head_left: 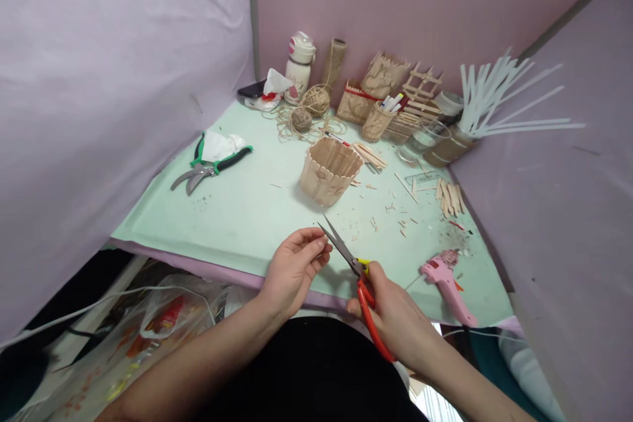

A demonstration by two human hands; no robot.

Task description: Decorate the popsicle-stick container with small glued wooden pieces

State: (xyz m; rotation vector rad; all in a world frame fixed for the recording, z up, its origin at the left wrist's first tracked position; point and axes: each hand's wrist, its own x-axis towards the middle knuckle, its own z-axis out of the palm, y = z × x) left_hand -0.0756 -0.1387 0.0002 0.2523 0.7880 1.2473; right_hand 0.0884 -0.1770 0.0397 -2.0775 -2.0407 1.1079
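My right hand [395,316] grips red-handled scissors [353,270], whose blades stand apart and point up-left toward my left hand. My left hand [294,264] is pinched at the fingertips just beside the blade tips; whatever it pinches is too small to make out. Both hands hover over the near edge of the pale green table mat [237,211]. A round basket of craft sticks [329,170] stands a little beyond them.
A pink glue gun [445,280] lies to the right. Green-handled pruners [212,165] lie at left on white tissue. Twine balls [309,109], stick holders, loose sticks [449,196], a flask [299,66] and white strips in a jar [494,99] crowd the back. Cloth walls enclose the table.
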